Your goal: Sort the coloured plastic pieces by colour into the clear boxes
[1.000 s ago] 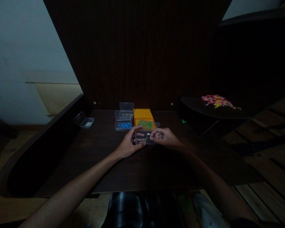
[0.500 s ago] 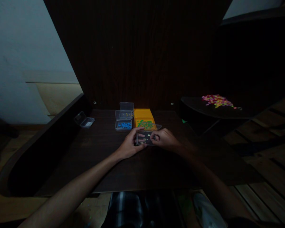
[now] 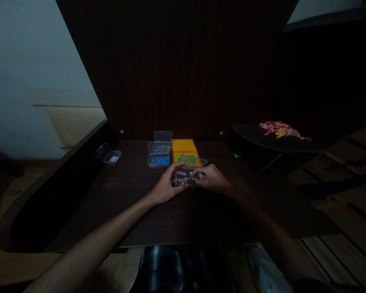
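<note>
The left hand (image 3: 165, 186) grips a clear case (image 3: 186, 171) by its left end, thumb at the near edge and fingers around the far side, above the middle of a dark table (image 3: 186, 219). The right hand (image 3: 212, 178) bends its fingers into that case, close to some small pale pieces (image 3: 189, 178); whether it pinches one I cannot tell. Just beyond, an open yellow box (image 3: 184, 145) holds green pieces (image 3: 186, 158), its near right corner overlapped in view by the case's clear lid (image 3: 203, 162). Left of it sits a clear tray (image 3: 150, 165) of blue pieces (image 3: 161, 160), with an open clear box (image 3: 162, 136) of a few yellow pieces (image 3: 168, 147) directly behind. A small open case (image 3: 102, 153) lies well apart, near the raised left side (image 3: 49, 195). A tall panel (image 3: 177, 73) closes off the back. On the right, a rounded shelf (image 3: 251, 139) bears a heap of colourful beads (image 3: 279, 129), with a green scrap (image 3: 236, 156) near its lower left.
</note>
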`<move>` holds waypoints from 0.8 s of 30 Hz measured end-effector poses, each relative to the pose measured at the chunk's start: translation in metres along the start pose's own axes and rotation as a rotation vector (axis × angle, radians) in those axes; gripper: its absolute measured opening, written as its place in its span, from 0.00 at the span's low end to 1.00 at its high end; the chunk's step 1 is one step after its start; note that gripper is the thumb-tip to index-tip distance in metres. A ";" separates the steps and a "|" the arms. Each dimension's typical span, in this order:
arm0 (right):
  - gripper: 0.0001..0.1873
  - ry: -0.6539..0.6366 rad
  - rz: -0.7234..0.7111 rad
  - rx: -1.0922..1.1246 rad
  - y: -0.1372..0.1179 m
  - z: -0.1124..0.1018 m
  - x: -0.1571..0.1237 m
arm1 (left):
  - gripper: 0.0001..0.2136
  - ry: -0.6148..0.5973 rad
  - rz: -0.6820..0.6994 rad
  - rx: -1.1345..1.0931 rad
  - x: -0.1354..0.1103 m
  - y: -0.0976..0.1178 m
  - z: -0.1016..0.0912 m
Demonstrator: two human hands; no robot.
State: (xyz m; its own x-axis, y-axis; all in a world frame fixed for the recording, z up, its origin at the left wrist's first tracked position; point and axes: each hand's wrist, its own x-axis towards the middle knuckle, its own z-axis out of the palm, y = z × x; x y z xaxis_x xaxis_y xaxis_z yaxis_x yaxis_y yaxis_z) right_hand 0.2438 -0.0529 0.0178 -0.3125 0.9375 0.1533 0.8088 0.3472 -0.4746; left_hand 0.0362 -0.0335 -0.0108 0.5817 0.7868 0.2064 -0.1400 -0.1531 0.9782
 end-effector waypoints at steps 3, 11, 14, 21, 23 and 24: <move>0.11 0.039 -0.043 0.053 0.005 -0.001 -0.001 | 0.30 0.008 0.006 -0.009 0.001 0.000 -0.001; 0.19 0.004 -0.121 0.001 0.001 0.001 -0.004 | 0.31 0.016 -0.003 -0.040 0.001 -0.001 -0.004; 0.18 -0.006 -0.104 -0.022 0.002 0.002 -0.004 | 0.31 0.017 0.000 -0.041 0.002 -0.001 -0.004; 0.17 0.077 -0.112 0.051 0.001 -0.003 -0.004 | 0.31 0.029 0.003 -0.065 0.003 -0.001 -0.008; 0.16 0.145 -0.111 0.098 -0.001 -0.006 -0.005 | 0.31 0.035 -0.013 -0.065 0.004 0.000 -0.011; 0.15 0.186 -0.106 0.116 -0.001 -0.008 -0.006 | 0.31 0.049 -0.016 -0.059 0.005 0.000 -0.012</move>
State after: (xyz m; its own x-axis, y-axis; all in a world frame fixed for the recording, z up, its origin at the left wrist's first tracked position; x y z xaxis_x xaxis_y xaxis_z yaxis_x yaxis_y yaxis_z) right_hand 0.2488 -0.0586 0.0242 -0.2872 0.8879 0.3595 0.7104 0.4491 -0.5419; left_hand 0.0292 -0.0221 -0.0097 0.5443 0.8175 0.1882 -0.1787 -0.1063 0.9781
